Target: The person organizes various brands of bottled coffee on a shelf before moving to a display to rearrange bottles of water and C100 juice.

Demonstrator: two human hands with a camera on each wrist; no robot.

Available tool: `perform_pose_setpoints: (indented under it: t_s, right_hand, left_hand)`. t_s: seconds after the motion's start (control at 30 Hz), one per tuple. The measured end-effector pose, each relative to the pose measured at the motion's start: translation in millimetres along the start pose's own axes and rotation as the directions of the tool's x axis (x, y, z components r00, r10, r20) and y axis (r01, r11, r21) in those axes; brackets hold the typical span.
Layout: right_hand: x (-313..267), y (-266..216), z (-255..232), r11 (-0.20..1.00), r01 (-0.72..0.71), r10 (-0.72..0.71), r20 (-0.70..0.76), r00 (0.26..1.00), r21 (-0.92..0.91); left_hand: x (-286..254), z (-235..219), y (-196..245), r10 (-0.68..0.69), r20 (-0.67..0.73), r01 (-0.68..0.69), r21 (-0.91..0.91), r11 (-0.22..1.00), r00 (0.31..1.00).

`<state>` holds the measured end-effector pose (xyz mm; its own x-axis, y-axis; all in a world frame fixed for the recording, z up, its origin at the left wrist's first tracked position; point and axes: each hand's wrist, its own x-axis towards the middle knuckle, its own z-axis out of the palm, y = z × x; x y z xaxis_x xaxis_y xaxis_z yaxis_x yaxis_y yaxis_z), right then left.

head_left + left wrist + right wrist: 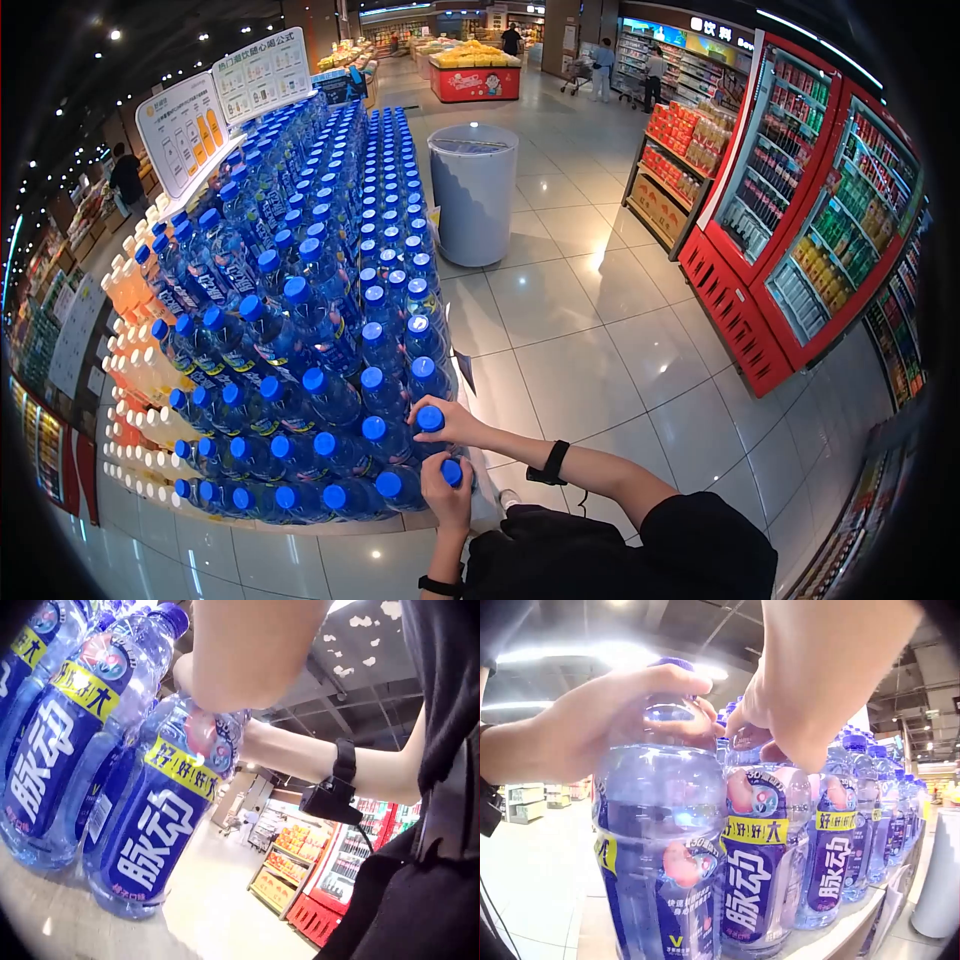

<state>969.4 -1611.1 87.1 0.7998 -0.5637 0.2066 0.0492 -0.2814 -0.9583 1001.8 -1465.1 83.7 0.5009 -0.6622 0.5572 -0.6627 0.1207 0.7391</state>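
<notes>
At the near right corner of a stacked display, my left hand [446, 495] curls round the neck of a blue-capped bottle [452, 474]. In the right wrist view that hand [577, 727] has its thumb and fingers about the neck of the upright, nearest bottle [660, 825]. Just beyond, my right hand [458, 425] grips a second bottle below its cap [430, 418]; the right wrist view has this hand [810, 690] over a labelled bottle [757, 855] beside the first. Upright labelled bottles [161, 832] fill the left side of the left wrist view; the fingertips there are hidden.
Rows of blue-capped bottles [320, 390] rise to the left, with pale-capped bottles [145, 370] behind. A grey-white round bin [473, 200] stands beyond the display. Tiled floor [590, 330] runs along the right, toward a shelf [675, 180] and red drink coolers [740, 300].
</notes>
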Motion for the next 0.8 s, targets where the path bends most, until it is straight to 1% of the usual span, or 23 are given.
perform_pose_setpoints:
  t_s: [0.07, 0.13, 0.27, 0.3, 0.43, 0.57, 0.63, 0.73, 0.8]
  right_hand:
    - [1, 8, -1, 0.998, 0.038, -0.037, 0.020, 0.999, -0.040]
    - [3, 5, -5, 0.999, 0.039, -0.038, 0.070, 0.997, -0.017]
    - [7, 0, -11, 0.998, 0.039, -0.046, 0.158, 0.986, 0.047]
    - [6, -1, -12, 0.999, -0.017, 0.010, 0.186, 0.983, 0.039]
    - [8, 0, -14, 0.999, -0.006, -0.001, 0.214, 0.977, 0.036]
    - [8, -2, -16, 1.000, -0.028, 0.025, 0.244, 0.969, 0.010]
    - [9, -2, -17, 1.000, -0.016, 0.018, 0.255, 0.967, -0.011]
    - [13, -3, -27, 0.999, 0.005, 0.010, 0.336, 0.942, -0.041]
    - [22, -9, -30, 0.997, 0.060, -0.043, 0.289, 0.956, -0.051]
  left_hand:
    - [-4, 5, -6, 0.014, -0.049, -0.015, -0.023, 1.000, 0.999]
    - [-6, 5, -7, 0.033, -0.073, -0.034, -0.014, 0.999, 0.997]
    - [-6, 2, -6, 0.033, -0.061, -0.034, -0.004, 0.999, 0.998]
    - [-5, 1, -5, 0.037, -0.057, -0.037, -0.002, 0.999, 0.998]
    - [-8, 4, -10, 0.035, -0.066, -0.036, -0.006, 0.999, 0.997]
    - [-10, 0, -7, 0.010, -0.009, -0.010, 0.024, 1.000, 1.000]
    - [-3, -9, 8, 0.014, -0.004, -0.013, 0.055, 0.998, 1.000]
    - [10, -42, 20, 0.121, -0.022, -0.118, 0.107, 0.987, 0.992]
    - [30, -62, 18, 0.131, -0.093, -0.111, 0.195, 0.974, 0.987]
